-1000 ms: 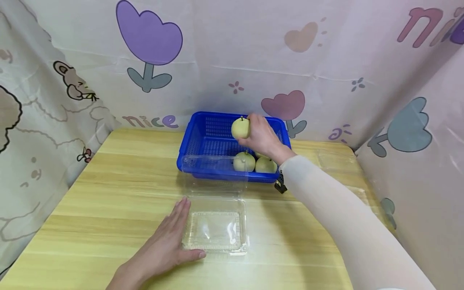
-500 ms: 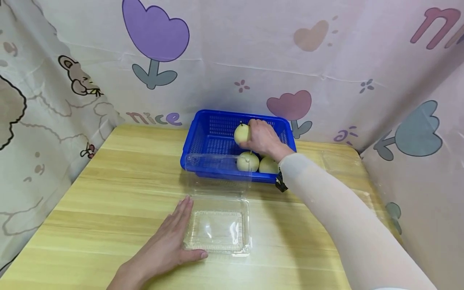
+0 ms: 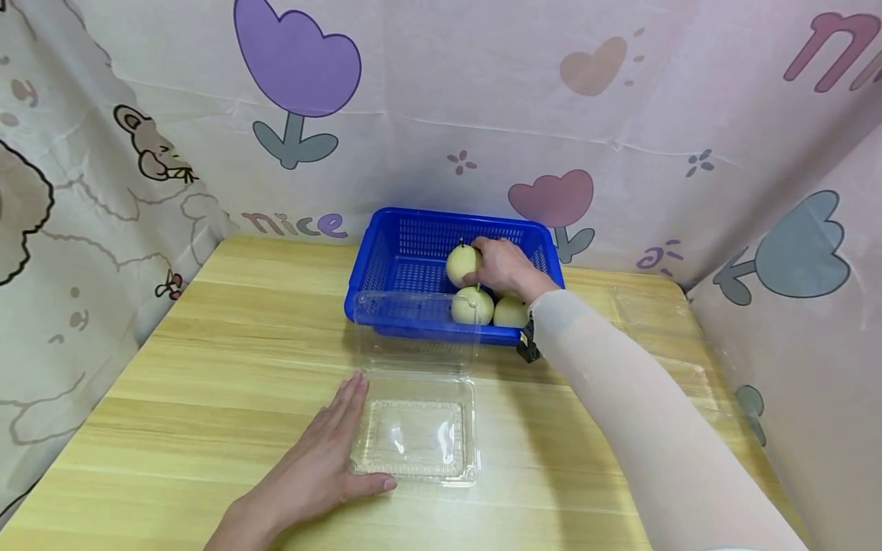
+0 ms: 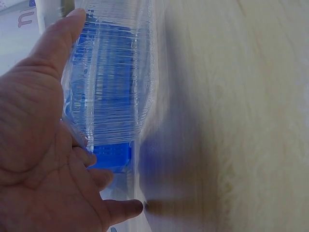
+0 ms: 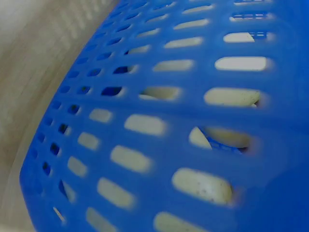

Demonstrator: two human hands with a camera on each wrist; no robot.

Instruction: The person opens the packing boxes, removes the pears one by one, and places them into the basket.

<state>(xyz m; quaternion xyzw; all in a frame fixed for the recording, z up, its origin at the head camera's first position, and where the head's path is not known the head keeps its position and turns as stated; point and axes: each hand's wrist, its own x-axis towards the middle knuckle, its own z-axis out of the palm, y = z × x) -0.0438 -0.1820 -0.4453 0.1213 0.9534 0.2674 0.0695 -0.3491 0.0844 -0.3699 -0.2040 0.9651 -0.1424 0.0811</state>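
Note:
My right hand (image 3: pixel 508 268) reaches into a blue plastic basket (image 3: pixel 354 285) and grips a pale yellow-green pear (image 3: pixel 463 268), its stem pointing up. Close below the held fruit sits another pear (image 3: pixel 472 306), with one more pear (image 3: pixel 511 312) to its right, partly covered by the wrist. My left hand (image 3: pixel 313 459) lies with straight fingers and spread thumb along the left side of a clear plastic clamshell box (image 3: pixel 413 436), whose lid (image 3: pixel 416 344) stands raised. In the left wrist view the same hand (image 4: pixel 43 130) is beside the ribbed plastic.
The wood-grain table (image 3: pixel 207 367) meets a printed curtain (image 3: pixel 427 92) at the back and sides. Clear plastic pieces (image 3: pixel 648 310) lie on the right. The basket's slotted wall (image 5: pixel 285 116) fills most of the right wrist view, with pale fruit behind it.
My right hand has lowered the pear deeper into the basket, close to the other pears. The left hand and the clamshell box stay together; the head view has shifted slightly.

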